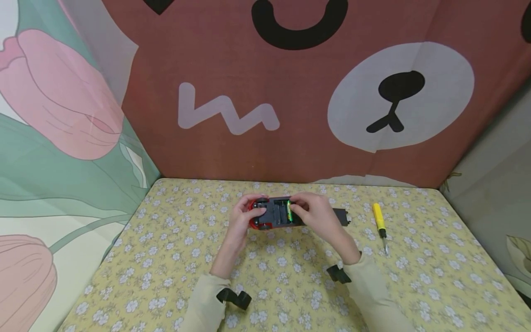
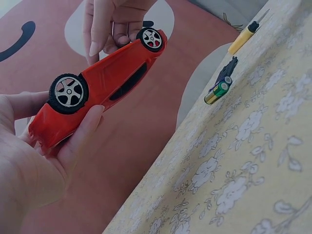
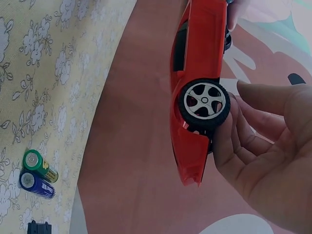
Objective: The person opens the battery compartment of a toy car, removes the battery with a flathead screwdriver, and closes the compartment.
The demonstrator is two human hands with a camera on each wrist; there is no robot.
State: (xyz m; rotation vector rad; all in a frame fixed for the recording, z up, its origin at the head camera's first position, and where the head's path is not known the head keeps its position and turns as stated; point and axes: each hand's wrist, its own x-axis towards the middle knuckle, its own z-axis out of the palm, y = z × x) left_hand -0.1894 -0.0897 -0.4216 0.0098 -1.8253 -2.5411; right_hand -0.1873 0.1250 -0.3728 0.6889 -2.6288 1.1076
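A red toy car [image 2: 109,87] is tipped belly-up above the table, its dark underside [image 1: 268,215] facing the head camera. My left hand [image 1: 239,219] grips one end, thumb on the underside near a wheel. In the car's open battery compartment lies a green battery [image 1: 289,213]. My right hand [image 1: 317,213] pinches at that battery with thumb and forefinger. From the right wrist, curled fingers [image 3: 229,141] show close behind the wheel [image 3: 204,100], and the battery there is hidden by the car body.
A green battery [image 3: 40,165] and a blue battery [image 3: 37,184] lie side by side on the floral tablecloth [image 1: 166,276]. Close by is a black battery cover [image 1: 342,216]. To the right lies a yellow-handled screwdriver [image 1: 379,220]. A printed curtain [image 1: 232,152] stands behind the table.
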